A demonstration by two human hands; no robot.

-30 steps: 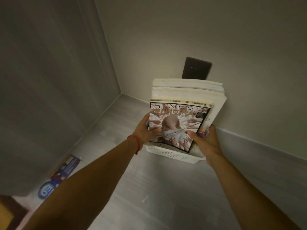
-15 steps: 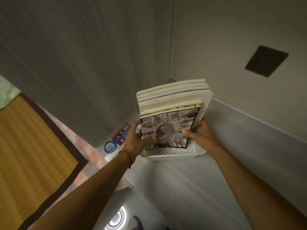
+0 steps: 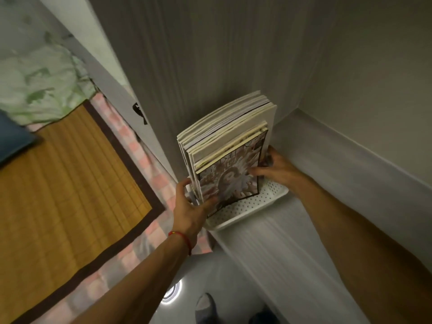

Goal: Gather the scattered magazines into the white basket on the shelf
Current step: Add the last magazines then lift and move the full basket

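left hand point(image 3: 189, 211) and right hand point(image 3: 275, 169) clasping upright glossy magazines point(image 3: 230, 146) in perforated white basket point(image 3: 245, 209).

Pale shelf point(image 3: 268, 249) bears the white basket point(image 3: 243, 213); seemingly nothing else.

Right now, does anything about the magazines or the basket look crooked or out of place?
The magazines stand upright in the white basket, far taller than its low wall, so they look top-heavy. The basket sits at the shelf's front edge. The left hand and right hand steady the stack. Nothing looks spilled or damaged.
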